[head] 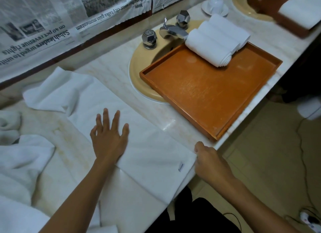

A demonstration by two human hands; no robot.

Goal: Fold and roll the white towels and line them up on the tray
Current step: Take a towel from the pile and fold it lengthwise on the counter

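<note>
Both forearms enter from the bottom edge. Left hand (pixel 108 139) lies flat with fingers spread, pressing down on the flat towel (pixel 152 153). Right hand (pixel 208 159) has its fingers curled and pinches the near corner of the same towel at the counter's front edge. This towel is spread in a long strip across the countertop (pixel 112 73), running from the front edge toward the back wall, where its far end is rumpled.

Task status, judged from the layout:
- Done: rolled towels (pixel 217 40), apparently three, lie side by side and touching at the far corner of the tray (pixel 208 94). Most of the tray floor is bare.
- In hand: the flat towel is being folded or smoothed; it is not yet rolled.
- Left: a heap of loose towels (pixel 22 156) sits at the left end of the counter.

Surface and room: the countertop is pale, veined stone. The tray rests partly over a beige sink (pixel 137 66) with a chrome faucet (pixel 171 30). Newspaper sheets (pixel 52 24) cover the wall behind. An upturned cup (pixel 215 2) stands on a saucer farther along. A tiled floor (pixel 260 154) shows to the right.
</note>
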